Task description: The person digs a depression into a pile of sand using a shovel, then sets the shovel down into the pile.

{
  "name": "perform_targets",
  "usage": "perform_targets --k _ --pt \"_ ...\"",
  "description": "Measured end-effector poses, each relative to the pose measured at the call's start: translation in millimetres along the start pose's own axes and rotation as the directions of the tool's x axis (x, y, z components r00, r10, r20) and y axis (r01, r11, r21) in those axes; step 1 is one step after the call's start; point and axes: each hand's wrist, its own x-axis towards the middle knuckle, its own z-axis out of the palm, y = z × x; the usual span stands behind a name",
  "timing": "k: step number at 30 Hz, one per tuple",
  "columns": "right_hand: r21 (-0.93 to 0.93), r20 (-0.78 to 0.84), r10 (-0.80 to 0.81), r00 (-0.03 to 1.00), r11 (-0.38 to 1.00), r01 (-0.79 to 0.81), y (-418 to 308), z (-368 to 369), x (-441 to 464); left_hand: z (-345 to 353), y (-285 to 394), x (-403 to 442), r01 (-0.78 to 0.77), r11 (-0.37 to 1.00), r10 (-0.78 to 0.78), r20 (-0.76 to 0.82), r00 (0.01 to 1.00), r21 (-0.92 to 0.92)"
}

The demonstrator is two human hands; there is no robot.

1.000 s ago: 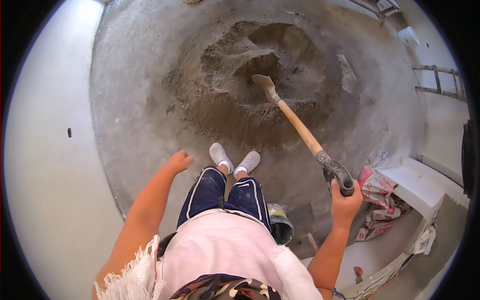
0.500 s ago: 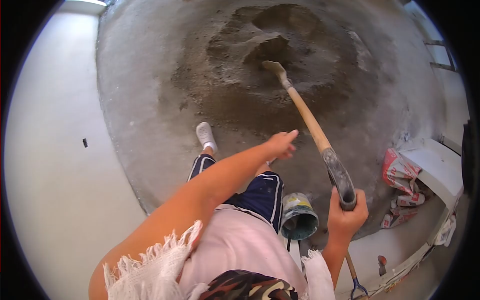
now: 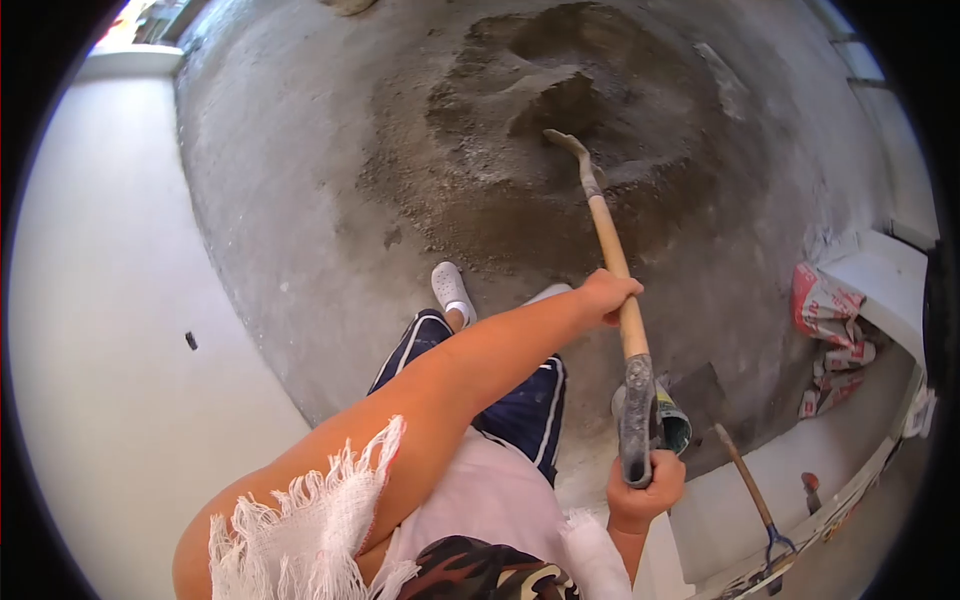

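- Left hand (image 3: 608,296) has moved from free air beside the shovel (image 3: 608,232) onto its wooden shaft (image 3: 632,328); right hand (image 3: 655,488) and the handle (image 3: 636,400) sit lower in the view, closer to the body.
- Left fingers: curled around the shaft, above the handle. Fingertips on the far side are not visible.
- Right fingers: wrapped around the grip at the end of the handle; the handle frame covers part of them.
- Shovel position: slanting away from the body, blade (image 3: 567,141) over the hollow in the mound (image 3: 480,215) of grey-brown material on the floor (image 3: 290,180).
- Work state, as judged: the two-handed hold is complete. The mound shows ridges and dug hollows, so it appears partly worked; the bulk remains on the floor. No lifted load is discernible on the blade. The remaining amount of work cannot be determined.
- Obstructed: the bucket (image 3: 676,426) is partly behind the handle; the right shoe (image 3: 549,293) is mostly behind the left arm (image 3: 490,350).
- Unclear: whether the blade edge contacts the material. Printing on the red-and-white sacks (image 3: 826,305) is illegible.
- Cut off: the dark lens border trims the room's edges.
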Motion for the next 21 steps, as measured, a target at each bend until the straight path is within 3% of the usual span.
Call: perform_targets --k 2,6,8,11,13,14,16,17,18,19,20,21 --pt "0.037 0.068 -0.054 0.996 0.998 0.051 7.6 -3.6 -1.4 -5.1 -0.4 11.0 0.019 0.999 -0.018 -0.002 1.000 0.028" --pt "0.103 0.056 -0.079 0.995 0.992 0.073 29.4 -9.1 12.6 -12.0 -7.6 73.2 -0.001 1.000 0.000 -0.025 1.000 -0.018" --pt "0.104 0.096 -0.030 0.995 0.994 0.020 51.5 -13.5 16.5 -13.1 -1.5 102.0 0.008 0.989 0.002 0.070 0.998 -0.147" --pt "0.028 0.021 -0.068 0.997 0.997 0.068 73.5 -13.7 30.2 -3.4 -1.5 151.5 0.014 0.936 0.015 0.080 0.997 -0.352" --pt "0.195 0.112 -0.248 0.962 0.955 0.223 80.4 -23.4 47.9 2.3 0.9 172.9 0.039 0.804 -0.009 0.052 0.999 -0.593" --pt "0.301 0.395 -0.208 0.895 0.950 0.088 93.7 -35.0 47.7 5.0 -4.7 186.4 0.054 0.812 -0.026 0.057 0.998 -0.581" --pt "-0.013 -0.017 0.005 1.000 1.000 -0.005 83.8 -9.7 21.6 14.2 -15.4 209.7 0.175 0.499 0.049 0.230 0.972 -0.848" --pt "-0.032 -0.056 0.141 0.989 0.989 -0.142 92.1 -5.1 -1.8 18.8 -26.9 210.4 0.171 0.556 0.065 0.248 0.967 -0.813" --pt "-0.046 -0.099 0.265 0.959 0.962 -0.270 106.9 -4.8 -32.4 23.5 -34.6 202.5 0.261 0.516 0.028 0.321 0.947 -0.816" --pt "-0.086 -0.280 0.292 0.915 0.941 -0.327 117.0 -0.8 -59.1 31.4 -43.1 195.7 0.281 0.567 0.008 0.346 0.938 -0.775" --pt "-0.077 -0.512 0.390 0.765 0.866 -0.493 131.4 -2.5 -89.8 44.3 -43.5 184.3 0.321 0.636 -0.134 0.309 0.942 -0.702" --pt "0.224 -0.422 0.658 0.624 0.742 -0.631 120.6 -11.6 -89.7 55.9 -42.6 166.2 0.313 0.706 -0.169 0.277 0.946 -0.636"
